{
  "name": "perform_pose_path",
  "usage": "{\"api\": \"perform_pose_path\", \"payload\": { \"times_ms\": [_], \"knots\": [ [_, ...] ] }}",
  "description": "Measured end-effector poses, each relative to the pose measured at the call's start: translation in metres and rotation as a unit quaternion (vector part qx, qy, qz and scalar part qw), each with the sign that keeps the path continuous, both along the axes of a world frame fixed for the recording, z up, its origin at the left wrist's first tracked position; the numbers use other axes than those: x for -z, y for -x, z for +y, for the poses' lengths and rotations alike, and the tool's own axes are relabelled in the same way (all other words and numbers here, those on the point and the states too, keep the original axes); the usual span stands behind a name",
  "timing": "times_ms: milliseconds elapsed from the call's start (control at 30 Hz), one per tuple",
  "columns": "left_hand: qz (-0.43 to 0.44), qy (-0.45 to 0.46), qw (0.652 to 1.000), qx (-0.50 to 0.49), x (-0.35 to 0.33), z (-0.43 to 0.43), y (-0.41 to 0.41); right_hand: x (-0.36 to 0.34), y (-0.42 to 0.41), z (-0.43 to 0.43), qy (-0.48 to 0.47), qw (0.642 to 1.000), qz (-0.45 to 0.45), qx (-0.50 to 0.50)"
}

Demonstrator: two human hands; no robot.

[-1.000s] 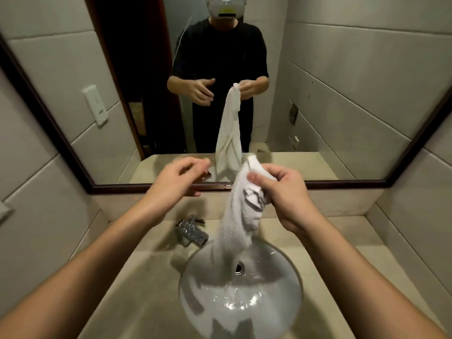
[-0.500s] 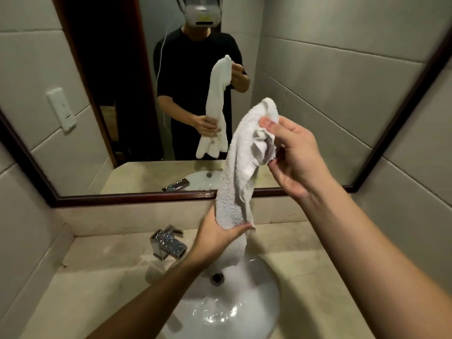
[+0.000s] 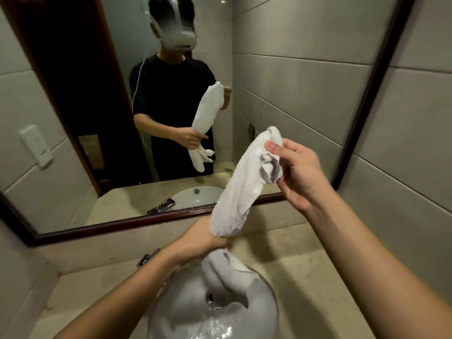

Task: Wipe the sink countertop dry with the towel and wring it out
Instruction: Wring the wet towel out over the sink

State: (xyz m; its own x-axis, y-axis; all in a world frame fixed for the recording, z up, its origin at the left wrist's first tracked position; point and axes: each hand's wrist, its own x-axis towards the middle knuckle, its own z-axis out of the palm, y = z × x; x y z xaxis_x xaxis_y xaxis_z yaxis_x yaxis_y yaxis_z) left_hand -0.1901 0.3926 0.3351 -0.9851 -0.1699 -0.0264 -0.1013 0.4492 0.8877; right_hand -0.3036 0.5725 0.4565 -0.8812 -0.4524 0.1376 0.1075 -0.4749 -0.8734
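A white terry-cloth towel [image 3: 241, 189], bunched into a long roll, is held slanting above the round white ceramic basin [image 3: 270, 303] set in the beige stone countertop [image 3: 308, 272]. The right hand [image 3: 300, 172] is raised near the countertop's back edge and pinches the towel's upper end between thumb and curled fingers. The left hand [image 3: 204, 238] grips the roll lower down, its fingers wrapped round the cloth and mostly hidden behind it. Below that grip the towel's tail hangs into the basin beside the drain. A chrome faucet [image 3: 146, 259] peeks out behind the left forearm, under the dark-framed wall mirror [image 3: 146, 220].
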Motion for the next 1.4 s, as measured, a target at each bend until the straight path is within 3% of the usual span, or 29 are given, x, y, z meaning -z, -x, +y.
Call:
{"api": "perform_pose_path", "payload": {
  "times_ms": [133, 300, 400, 467, 533, 600, 700, 800, 1033, 1167, 1300, 1400],
  "knots": [
    [-0.001, 0.02, 1.0, 0.005, -0.028, -0.026, -0.001, 0.024, 0.018, 0.051, -0.048, 0.997, -0.03, 0.047],
    [0.011, -0.003, 1.0, 0.025, -0.071, -0.043, -0.007, 0.085, 0.013, 0.086, -0.205, 0.974, -0.078, 0.061],
    [0.015, 0.033, 0.998, 0.048, -0.105, -0.037, -0.007, 0.13, -0.002, 0.072, -0.243, 0.958, -0.084, 0.124],
    [0.012, 0.098, 0.993, 0.057, -0.125, -0.029, -0.003, 0.138, -0.016, 0.052, -0.237, 0.96, -0.035, 0.148],
    [0.007, 0.15, 0.987, 0.05, -0.14, -0.018, 0.003, 0.128, -0.026, 0.026, -0.224, 0.97, 0.07, 0.056],
    [0.012, 0.142, 0.99, 0.014, -0.147, -0.009, 0.009, 0.118, -0.037, -0.004, -0.204, 0.966, 0.138, -0.083],
    [0.04, 0.041, 0.992, -0.112, -0.154, -0.009, 0.015, 0.113, -0.058, -0.043, -0.144, 0.967, 0.113, -0.179],
    [0.066, -0.097, 0.975, -0.187, -0.154, -0.015, 0.013, 0.115, -0.069, -0.072, -0.136, 0.976, 0.092, -0.143],
    [0.142, -0.262, 0.909, -0.291, -0.122, -0.013, 0.011, 0.127, -0.092, -0.111, -0.151, 0.977, 0.107, -0.101],
    [0.136, -0.333, 0.898, -0.254, -0.1, -0.034, 0.0, 0.138, -0.08, -0.111, -0.197, 0.971, 0.112, -0.076],
    [0.118, -0.382, 0.899, -0.18, -0.081, -0.06, -0.021, 0.141, -0.057, -0.09, -0.279, 0.938, 0.125, -0.162],
    [0.084, -0.402, 0.905, -0.109, -0.065, -0.082, -0.032, 0.134, -0.048, -0.079, -0.279, 0.931, 0.056, -0.23]
  ]
}}
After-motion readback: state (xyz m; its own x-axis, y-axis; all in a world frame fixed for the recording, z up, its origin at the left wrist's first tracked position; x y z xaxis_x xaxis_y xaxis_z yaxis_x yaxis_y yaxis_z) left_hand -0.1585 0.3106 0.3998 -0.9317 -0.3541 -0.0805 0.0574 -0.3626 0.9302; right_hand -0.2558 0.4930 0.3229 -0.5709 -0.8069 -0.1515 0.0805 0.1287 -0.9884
